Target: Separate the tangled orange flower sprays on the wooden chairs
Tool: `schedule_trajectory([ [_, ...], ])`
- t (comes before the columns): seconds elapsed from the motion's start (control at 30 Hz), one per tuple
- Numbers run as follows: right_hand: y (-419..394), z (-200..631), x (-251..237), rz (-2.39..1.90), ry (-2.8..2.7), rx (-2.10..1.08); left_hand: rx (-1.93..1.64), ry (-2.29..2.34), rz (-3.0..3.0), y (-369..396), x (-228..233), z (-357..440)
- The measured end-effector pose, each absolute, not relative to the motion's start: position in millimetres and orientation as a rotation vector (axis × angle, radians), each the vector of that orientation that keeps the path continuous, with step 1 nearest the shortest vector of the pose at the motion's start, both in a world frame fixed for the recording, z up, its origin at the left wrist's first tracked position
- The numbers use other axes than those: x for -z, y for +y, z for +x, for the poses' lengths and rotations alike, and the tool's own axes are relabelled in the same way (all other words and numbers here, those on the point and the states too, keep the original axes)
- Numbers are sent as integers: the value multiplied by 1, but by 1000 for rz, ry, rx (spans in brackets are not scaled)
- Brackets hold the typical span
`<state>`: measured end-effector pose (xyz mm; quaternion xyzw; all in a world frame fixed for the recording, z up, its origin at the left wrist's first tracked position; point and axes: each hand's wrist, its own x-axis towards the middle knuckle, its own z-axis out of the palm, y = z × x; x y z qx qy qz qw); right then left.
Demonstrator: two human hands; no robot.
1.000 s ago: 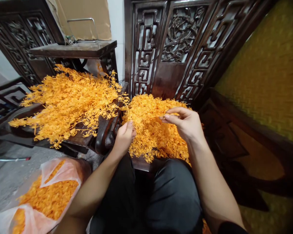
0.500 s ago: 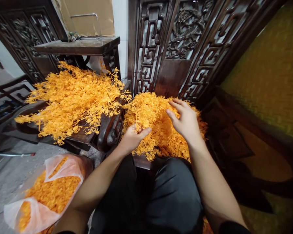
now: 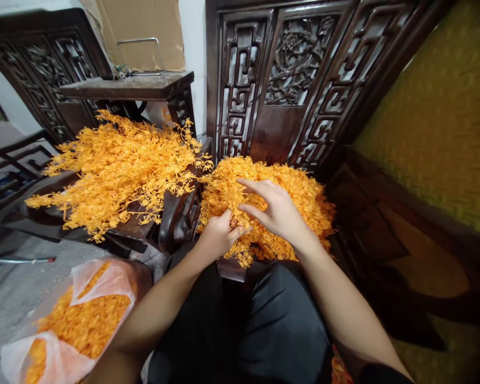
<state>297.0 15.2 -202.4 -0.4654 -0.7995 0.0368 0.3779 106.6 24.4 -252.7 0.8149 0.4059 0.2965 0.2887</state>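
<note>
One orange sprig [image 3: 233, 207], apparently pinched in the left grip [image 3: 216, 236], its outline lost against the like-coloured heap [image 3: 304, 194] just beyond; right grip [image 3: 279, 212] spread beside it. Left of both grips: second heap [image 3: 120, 165], dark armrest [image 3: 169, 218] between; lower, white bag [image 3: 118, 280] of orange pieces [image 3: 92, 322], cut off below.

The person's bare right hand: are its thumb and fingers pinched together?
No, the bare right hand shows a gap between thumb and fingers, seen against the orange flower-like pile.
</note>
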Motion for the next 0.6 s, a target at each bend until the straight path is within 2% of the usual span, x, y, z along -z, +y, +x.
schedule_trajectory([
  [0.3, 23, 302, 209, -1225, -2047, -30, -853, 955, 2064, 21, 248, 104],
  [0.5, 46, 335, 226, -1185, -1641, -308, -775, 983, 1804, 13, 232, 110],
  [0.6, 63, 370, 237, -1290, -1298, -225, -715, 1034, 1635, 8, 235, 108],
])
